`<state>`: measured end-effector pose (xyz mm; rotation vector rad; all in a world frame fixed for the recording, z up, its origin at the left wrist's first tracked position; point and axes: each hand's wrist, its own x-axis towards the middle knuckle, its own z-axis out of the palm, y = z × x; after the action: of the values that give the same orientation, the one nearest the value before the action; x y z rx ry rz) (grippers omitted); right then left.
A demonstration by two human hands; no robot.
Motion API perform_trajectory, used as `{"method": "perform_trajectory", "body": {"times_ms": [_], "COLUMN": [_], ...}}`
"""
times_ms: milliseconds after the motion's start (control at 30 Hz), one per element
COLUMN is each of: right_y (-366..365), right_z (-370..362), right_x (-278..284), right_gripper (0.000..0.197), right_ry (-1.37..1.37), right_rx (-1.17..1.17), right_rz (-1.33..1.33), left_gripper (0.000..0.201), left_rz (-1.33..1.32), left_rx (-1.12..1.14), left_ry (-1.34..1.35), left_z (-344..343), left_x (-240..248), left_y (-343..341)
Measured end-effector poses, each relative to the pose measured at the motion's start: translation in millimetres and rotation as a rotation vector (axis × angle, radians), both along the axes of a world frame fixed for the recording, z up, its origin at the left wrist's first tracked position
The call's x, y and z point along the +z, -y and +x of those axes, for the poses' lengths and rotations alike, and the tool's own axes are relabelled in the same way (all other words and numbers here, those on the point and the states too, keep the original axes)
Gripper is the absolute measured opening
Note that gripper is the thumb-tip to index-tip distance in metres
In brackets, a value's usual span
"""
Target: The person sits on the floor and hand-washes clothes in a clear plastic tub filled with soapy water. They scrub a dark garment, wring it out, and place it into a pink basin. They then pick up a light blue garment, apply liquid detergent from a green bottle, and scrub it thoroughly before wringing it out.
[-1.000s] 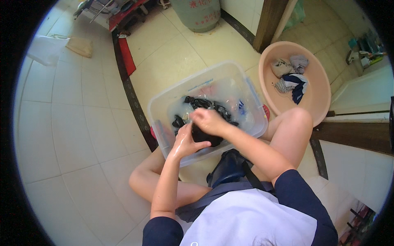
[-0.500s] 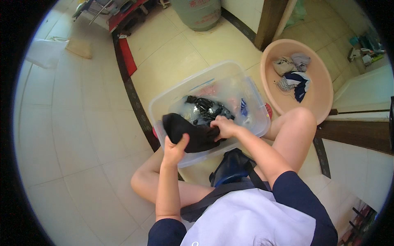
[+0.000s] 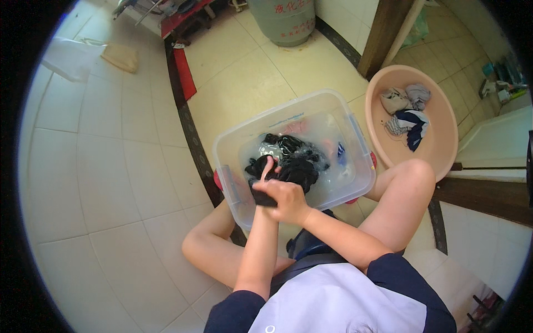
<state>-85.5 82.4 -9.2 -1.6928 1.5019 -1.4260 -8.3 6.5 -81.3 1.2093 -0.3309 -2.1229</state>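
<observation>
Closer together than half a second ago, the left hand (image 3: 268,170) and right hand (image 3: 290,201) meet over a clear tub (image 3: 226,145), black cloth (image 3: 264,198) at its near side. Right fingers clamp the cloth by the left wrist; whether left fingers grip is unclear. Clothes (image 3: 412,123) lie in a peach basin (image 3: 440,151).

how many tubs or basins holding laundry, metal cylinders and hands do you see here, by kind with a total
Clear rectangular plastic tub, holding wet black fabric: 1
Peach oval plastic basin: 1
Grey-green metal cylinder: 1
Person's left hand and right hand: 2
Total: 5
</observation>
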Motion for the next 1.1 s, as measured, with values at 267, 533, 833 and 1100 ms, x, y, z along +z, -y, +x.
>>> {"method": "perform_trajectory", "body": {"times_ms": [267, 533, 833, 1100], "right_y": [41.3, 3.0, 9.5, -1.3], "right_z": [-31.5, -17.4, -95.9, -36.5], "right_x": [-20.6, -12.9, -95.8, -52.6], "right_gripper": [0.028, 0.022, 0.057, 0.013], "right_ry": [-0.072, 0.028, -0.216, 0.068], "right_rx": [-0.427, -0.234, -0.029, 0.123], "right_rz": [0.160, -0.003, 0.891, 0.216], "left_gripper": [0.031, 0.025, 0.056, 0.060], "left_rz": [0.001, 0.079, -0.538, -0.905], "left_rx": [0.089, 0.005, -0.566, -0.941], "left_ry": [0.003, -0.016, 1.074, 0.746], "left_z": [-25.2, -13.5, 47.0, 20.9], "left_x": [14.7, 45.1, 44.8, 17.4], "left_y": [-34.8, -21.5, -10.0, -27.3]}}
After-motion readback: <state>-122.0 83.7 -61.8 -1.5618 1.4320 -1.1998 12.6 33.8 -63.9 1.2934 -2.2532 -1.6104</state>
